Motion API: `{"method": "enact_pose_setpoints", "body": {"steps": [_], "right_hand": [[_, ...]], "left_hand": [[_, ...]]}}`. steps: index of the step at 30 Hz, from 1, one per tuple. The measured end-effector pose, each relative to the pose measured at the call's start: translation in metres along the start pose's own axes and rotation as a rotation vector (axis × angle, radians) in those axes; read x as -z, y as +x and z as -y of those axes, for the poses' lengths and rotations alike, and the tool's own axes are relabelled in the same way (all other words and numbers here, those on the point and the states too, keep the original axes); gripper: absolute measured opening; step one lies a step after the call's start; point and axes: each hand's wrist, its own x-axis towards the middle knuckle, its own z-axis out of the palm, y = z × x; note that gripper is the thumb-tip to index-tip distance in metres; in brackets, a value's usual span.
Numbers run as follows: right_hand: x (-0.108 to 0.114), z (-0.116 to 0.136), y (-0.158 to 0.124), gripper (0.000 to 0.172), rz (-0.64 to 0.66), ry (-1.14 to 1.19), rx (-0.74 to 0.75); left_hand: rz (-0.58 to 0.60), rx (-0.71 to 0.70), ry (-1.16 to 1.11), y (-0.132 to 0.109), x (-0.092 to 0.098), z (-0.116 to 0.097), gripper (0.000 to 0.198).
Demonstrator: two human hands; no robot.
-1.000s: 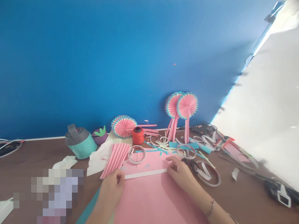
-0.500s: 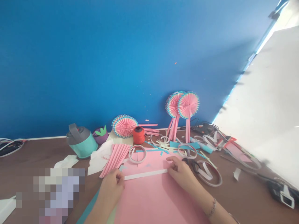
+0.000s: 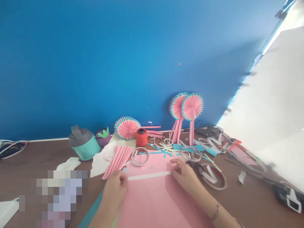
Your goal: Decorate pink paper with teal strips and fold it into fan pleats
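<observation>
A large pink paper sheet (image 3: 156,199) lies on the brown table in front of me. Across its far part runs a white tape strip (image 3: 149,176). My left hand (image 3: 115,191) pinches the strip's left end with closed fingers. My right hand (image 3: 185,175) presses the strip's right end down onto the pink paper, fingers curled. A pleated pink paper (image 3: 117,160) lies just beyond my left hand. A tape roll (image 3: 140,156) sits behind the sheet.
Pink paper fans (image 3: 190,107) lean on the blue wall, another fan (image 3: 127,127) beside an orange thread spool (image 3: 142,137). A teal container (image 3: 84,147) stands at left. Tape rings (image 3: 212,180), scissors and paper scraps litter the right side; a glue gun (image 3: 288,198) lies far right.
Both hands stay at the ends of the white strip; only the camera view has drifted slightly.
</observation>
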Motion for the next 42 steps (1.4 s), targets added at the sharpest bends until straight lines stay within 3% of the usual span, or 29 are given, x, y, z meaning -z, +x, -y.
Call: {"method": "enact_pose_setpoints", "body": {"steps": [12, 31, 42], "right_hand": [[0.001, 0.002, 0.000, 0.038, -0.006, -0.020, -0.017], [0.004, 0.012, -0.004, 0.041, 0.000, -0.057, -0.036], [-0.002, 0.009, -0.005, 0.042, -0.055, -0.210, 0.017]], "left_hand": [[0.000, 0.003, 0.128, 0.004, -0.004, 0.000, 0.021], [-0.055, -0.063, 0.136, -0.002, -0.001, -0.007, 0.020], [-0.075, -0.078, 0.178, -0.003, -0.002, -0.008, 0.021]]}}
